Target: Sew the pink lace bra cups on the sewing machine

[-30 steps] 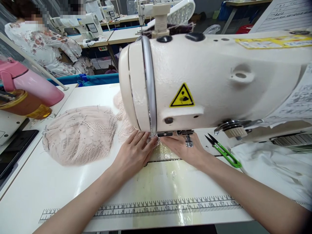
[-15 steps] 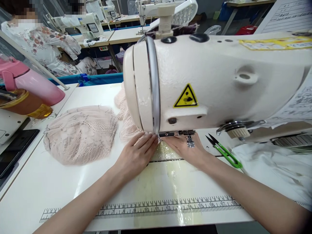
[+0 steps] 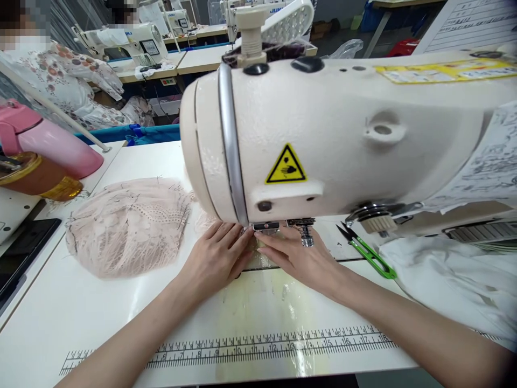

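Observation:
Under the head of a white sewing machine [image 3: 339, 129], both hands meet beside the presser foot. My left hand [image 3: 216, 253] has its fingers pressed together on the edge of a pale pink lace fabric [image 3: 205, 221], most of which the machine head hides. From the other side, my right hand [image 3: 301, 256] reaches under the head, its fingertips closed on the fabric edge close to my left fingers. Exactly how the fingertips grip is partly covered by the machine. A second pink lace piece [image 3: 127, 229], cup-shaped with loose dark threads, lies left of my left hand.
Green thread snips [image 3: 369, 253] lie right of my right hand, near white cloth [image 3: 448, 280]. A ruler strip [image 3: 250, 347] runs along the table's front. At left are a phone [image 3: 24, 253], an amber cup [image 3: 40, 178] and a pink bottle [image 3: 56, 143]. A person [image 3: 72, 81] sits beyond.
The view has shifted slightly, so the machine appears further left. My right hand's fingers have drawn back a little toward me, with the thumb now showing apart. My left hand stays at the fabric.

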Demonstrator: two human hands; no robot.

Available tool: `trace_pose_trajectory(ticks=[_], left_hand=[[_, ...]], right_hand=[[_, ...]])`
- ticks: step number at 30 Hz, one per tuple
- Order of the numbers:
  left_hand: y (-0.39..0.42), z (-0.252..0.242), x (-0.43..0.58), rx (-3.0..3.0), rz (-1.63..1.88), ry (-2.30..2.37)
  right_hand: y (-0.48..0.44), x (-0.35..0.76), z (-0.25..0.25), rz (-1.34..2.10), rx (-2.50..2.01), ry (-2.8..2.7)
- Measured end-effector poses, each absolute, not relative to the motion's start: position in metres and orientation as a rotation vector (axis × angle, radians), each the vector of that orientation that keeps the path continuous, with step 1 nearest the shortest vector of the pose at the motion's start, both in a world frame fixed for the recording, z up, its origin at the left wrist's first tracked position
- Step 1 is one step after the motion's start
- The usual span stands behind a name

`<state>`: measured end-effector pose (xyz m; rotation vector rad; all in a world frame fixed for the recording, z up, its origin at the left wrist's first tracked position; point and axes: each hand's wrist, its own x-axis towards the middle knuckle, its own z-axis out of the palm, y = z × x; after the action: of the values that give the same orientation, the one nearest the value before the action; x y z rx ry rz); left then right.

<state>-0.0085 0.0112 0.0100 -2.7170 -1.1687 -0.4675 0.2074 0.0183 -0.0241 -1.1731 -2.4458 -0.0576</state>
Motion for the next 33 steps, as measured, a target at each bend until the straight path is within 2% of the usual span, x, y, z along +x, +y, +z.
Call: trace_pose_trajectory(ticks=[33], left_hand=[[0.0135,0.007,-0.0044,-2.62,-0.387,-1.215]], right_hand=[[0.0204,0.1992,-0.0182,-0.259,-1.173,-2.425]])
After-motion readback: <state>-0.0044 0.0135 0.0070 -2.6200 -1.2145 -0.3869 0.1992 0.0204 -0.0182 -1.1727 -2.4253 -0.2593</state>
